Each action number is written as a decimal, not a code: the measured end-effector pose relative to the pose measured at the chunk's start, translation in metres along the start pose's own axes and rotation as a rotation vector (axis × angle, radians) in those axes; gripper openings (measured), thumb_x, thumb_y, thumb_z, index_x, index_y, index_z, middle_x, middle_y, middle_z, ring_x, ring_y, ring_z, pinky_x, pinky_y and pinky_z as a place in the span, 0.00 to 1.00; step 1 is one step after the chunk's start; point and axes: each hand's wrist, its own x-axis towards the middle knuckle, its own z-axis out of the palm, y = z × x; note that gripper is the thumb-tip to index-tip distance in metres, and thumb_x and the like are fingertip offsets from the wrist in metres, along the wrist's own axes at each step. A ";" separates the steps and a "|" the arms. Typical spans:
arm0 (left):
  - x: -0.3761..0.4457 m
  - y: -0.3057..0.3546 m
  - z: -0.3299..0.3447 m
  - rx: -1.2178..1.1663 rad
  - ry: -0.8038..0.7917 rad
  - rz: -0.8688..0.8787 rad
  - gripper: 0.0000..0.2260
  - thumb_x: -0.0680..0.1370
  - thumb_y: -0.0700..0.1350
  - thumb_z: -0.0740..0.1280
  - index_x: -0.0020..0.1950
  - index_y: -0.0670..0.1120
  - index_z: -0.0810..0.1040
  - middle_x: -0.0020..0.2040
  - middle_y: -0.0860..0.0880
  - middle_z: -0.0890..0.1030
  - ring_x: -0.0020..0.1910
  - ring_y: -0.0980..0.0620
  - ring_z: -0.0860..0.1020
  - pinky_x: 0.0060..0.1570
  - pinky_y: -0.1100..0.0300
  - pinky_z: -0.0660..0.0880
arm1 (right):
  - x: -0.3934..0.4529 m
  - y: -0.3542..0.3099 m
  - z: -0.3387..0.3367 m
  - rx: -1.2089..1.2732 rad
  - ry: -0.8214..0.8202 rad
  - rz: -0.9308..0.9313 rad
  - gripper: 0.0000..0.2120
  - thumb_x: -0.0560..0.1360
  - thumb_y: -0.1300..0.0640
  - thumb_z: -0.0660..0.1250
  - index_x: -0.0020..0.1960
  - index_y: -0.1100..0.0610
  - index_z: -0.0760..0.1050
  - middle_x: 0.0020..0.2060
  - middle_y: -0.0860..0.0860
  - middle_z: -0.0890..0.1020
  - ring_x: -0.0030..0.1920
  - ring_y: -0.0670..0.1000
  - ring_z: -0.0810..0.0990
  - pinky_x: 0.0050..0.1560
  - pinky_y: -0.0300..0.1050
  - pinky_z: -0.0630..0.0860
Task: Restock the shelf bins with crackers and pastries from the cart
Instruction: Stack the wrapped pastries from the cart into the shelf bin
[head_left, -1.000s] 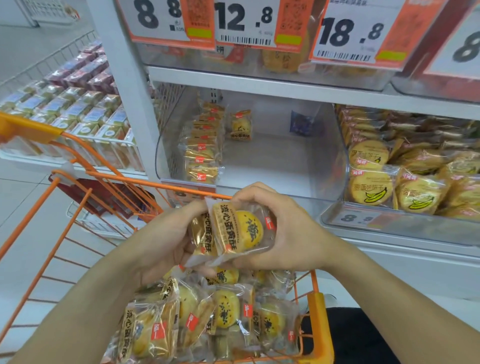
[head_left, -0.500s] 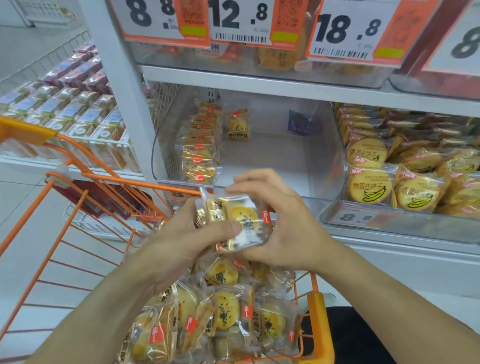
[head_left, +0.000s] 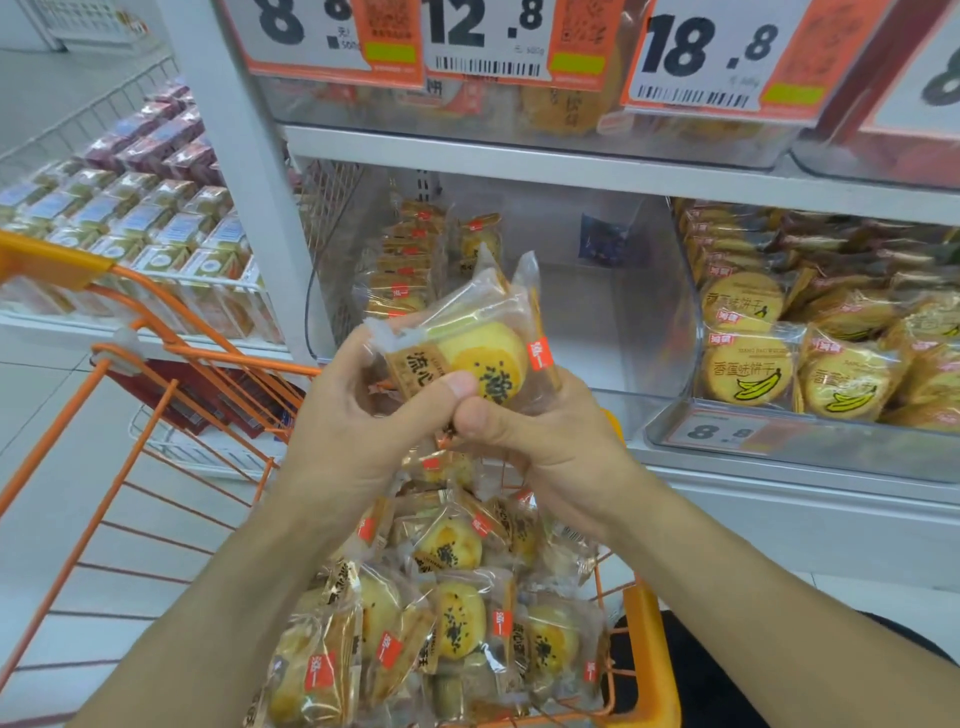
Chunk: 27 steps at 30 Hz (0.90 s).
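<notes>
Gripping from both sides, a wrapped pastry (head_left: 470, 358) is held at frame centre above the cart (head_left: 647, 639): the left hand (head_left: 358, 415) is curled round its edge at 9 o'clock, and the right hand (head_left: 545, 441) is closed on it at 4 o'clock, thumbs meeting beneath. More pastry packs (head_left: 457, 623) are heaped in the cart at 6 o'clock. A clear shelf bin (head_left: 613, 312), partly stocked, is seen at 12 o'clock.
</notes>
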 end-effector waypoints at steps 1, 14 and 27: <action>0.002 -0.004 -0.005 0.017 -0.025 0.015 0.31 0.60 0.59 0.76 0.59 0.48 0.78 0.52 0.46 0.83 0.52 0.49 0.82 0.53 0.49 0.78 | 0.002 -0.004 -0.005 -0.100 0.002 -0.030 0.28 0.61 0.59 0.79 0.59 0.64 0.78 0.47 0.54 0.86 0.50 0.53 0.86 0.50 0.46 0.81; 0.004 -0.019 -0.001 0.556 -0.244 0.214 0.27 0.75 0.70 0.57 0.66 0.54 0.67 0.54 0.62 0.80 0.56 0.63 0.78 0.56 0.57 0.75 | -0.005 -0.011 -0.011 -1.065 -0.021 -0.182 0.30 0.67 0.44 0.74 0.66 0.40 0.66 0.63 0.40 0.74 0.64 0.41 0.74 0.60 0.44 0.77; 0.016 -0.061 -0.003 1.350 -0.189 0.246 0.34 0.77 0.63 0.50 0.80 0.48 0.54 0.80 0.37 0.53 0.79 0.38 0.46 0.75 0.39 0.43 | 0.081 -0.050 -0.071 -0.807 0.418 -0.172 0.28 0.60 0.58 0.85 0.57 0.56 0.79 0.52 0.50 0.85 0.53 0.48 0.85 0.60 0.51 0.80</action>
